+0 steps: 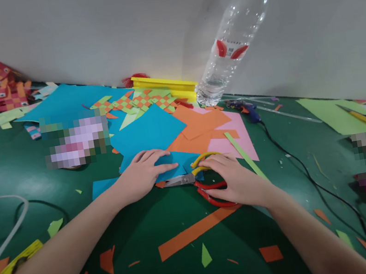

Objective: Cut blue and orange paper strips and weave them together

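At the centre of the frame, the right hand (233,173) has its fingers through the handles of the scissors (186,180), whose blades point left along the near edge of a sheet of blue paper (188,158). Just left of them the left hand (145,173) lies on that paper, palm down with fingers loosely extended, grasping nothing that shows. Farther out, an orange strip (199,231) lies below centre, woven paper fish (143,100) above centre, and a clear bottle (225,55) leans at upper right.
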{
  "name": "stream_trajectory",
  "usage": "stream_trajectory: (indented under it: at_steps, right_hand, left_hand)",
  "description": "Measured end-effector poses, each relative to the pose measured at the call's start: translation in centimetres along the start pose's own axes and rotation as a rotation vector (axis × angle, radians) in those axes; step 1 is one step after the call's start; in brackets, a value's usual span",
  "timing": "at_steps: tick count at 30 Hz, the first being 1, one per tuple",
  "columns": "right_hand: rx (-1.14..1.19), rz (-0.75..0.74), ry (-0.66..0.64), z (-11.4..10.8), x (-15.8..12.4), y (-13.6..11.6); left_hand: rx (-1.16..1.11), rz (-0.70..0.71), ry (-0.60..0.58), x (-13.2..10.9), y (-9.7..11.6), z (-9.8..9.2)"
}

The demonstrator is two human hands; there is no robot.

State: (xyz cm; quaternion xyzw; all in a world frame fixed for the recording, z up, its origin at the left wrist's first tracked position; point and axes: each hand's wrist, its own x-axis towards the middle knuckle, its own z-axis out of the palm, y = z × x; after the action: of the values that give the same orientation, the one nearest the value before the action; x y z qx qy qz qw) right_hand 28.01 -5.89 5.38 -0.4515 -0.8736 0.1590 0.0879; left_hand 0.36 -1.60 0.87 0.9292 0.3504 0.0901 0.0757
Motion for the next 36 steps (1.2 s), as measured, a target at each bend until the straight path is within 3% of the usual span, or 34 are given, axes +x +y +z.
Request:
stream_trajectory:
  at_steps: [6,10,13,15,18,22,25,31,34,36]
  right_hand:
    - [-0.029,0.007,0.011,-0.4,-0.2,0.4]
    - [-0.070,0.026,0.040,-0.6,-0.5,1.6]
    - [-0.080,0.023,0.028,-0.6,-0.7,2.4]
    - [-0.080,0.017,0.020,-0.5,-0.8,2.7]
    - [-0.087,0.014,0.025,-0.6,-0.8,2.8]
    - [-0.077,0.004,0.018,-0.9,-0.9,2.8]
    - [-0.061,-0.006,0.037,-1.3,-1.0,3.0]
    - [-0.062,-0.051,0.095,-1.9,-1.1,3.3]
    - [-0.072,-0.040,0.083,-1.7,-1.2,3.4]
    - [-0.076,-0.027,0.060,-1.5,-1.3,3.6]
  left_hand:
    - [-0.001,-0.023,0.050,0.6,0.7,0.2]
    - [-0.108,-0.127,0.270,1.1,1.5,0.2]
    - [-0.153,-0.079,0.358,0.9,1.1,-0.6]
    - [-0.094,0.030,0.324,0.4,0.3,-1.1]
    - [0.002,0.146,0.180,-0.2,-1.1,-1.4]
    - [0.018,0.128,0.072,-0.2,-1.6,-0.9]
    - [0.000,0.061,0.100,0.3,-1.0,-0.2]
    - [-0.048,-0.102,0.270,1.0,-0.1,1.5]
    - [-0.109,-0.094,0.346,1.0,-0.2,0.9]
    - [-0.149,0.005,0.310,0.9,-0.4,0.1]
